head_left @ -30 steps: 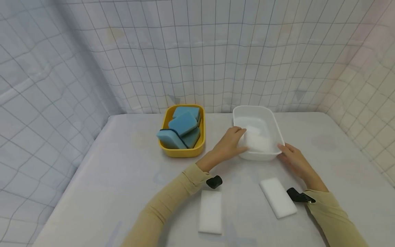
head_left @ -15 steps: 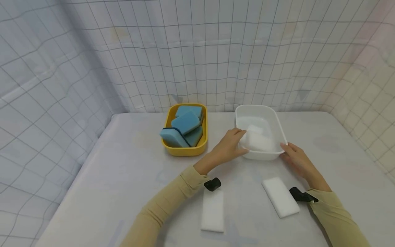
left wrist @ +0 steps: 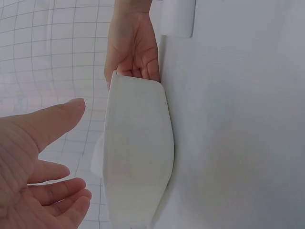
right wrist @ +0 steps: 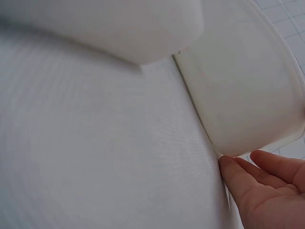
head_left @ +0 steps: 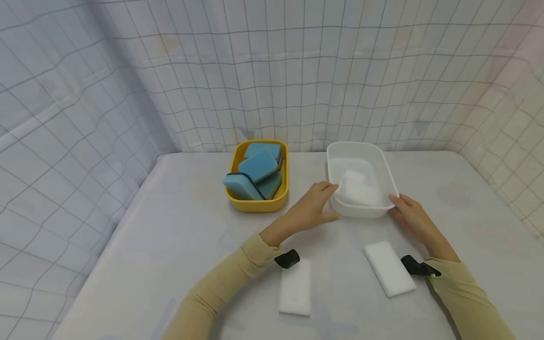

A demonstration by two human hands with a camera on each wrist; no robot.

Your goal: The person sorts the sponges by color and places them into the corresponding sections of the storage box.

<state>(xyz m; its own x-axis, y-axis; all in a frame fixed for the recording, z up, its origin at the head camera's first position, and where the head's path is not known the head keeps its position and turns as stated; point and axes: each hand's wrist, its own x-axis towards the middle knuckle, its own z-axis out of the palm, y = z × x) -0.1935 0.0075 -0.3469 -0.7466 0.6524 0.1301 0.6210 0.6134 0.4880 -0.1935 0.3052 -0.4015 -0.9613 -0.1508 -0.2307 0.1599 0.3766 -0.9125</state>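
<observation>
A white plastic bin (head_left: 361,212) stands at the back right of the table, with white sponge blocks (head_left: 358,192) inside; how many is unclear. My right hand (head_left: 412,219) holds its front right corner, thumb at the rim and fingers low against the outside. Fingertips (right wrist: 228,164) meet the wall near the base in the right wrist view. My left hand (head_left: 312,208) hovers by the front left corner, fingers relaxed and holding nothing; the left wrist view shows a gap between it and the bin.
Left of the white bin, a yellow bin (head_left: 255,206) contains several blue sponges (head_left: 258,166), one leaning over its rim. Two white sponge blocks lie nearer: one by the left wrist (head_left: 295,290), one by the right (head_left: 388,268). Gridded cloth (head_left: 272,80) hangs around the table.
My left hand has drawn back a little from the bin's front left rim. The right hand keeps its place on the corner. The whole head view has shifted slightly.
</observation>
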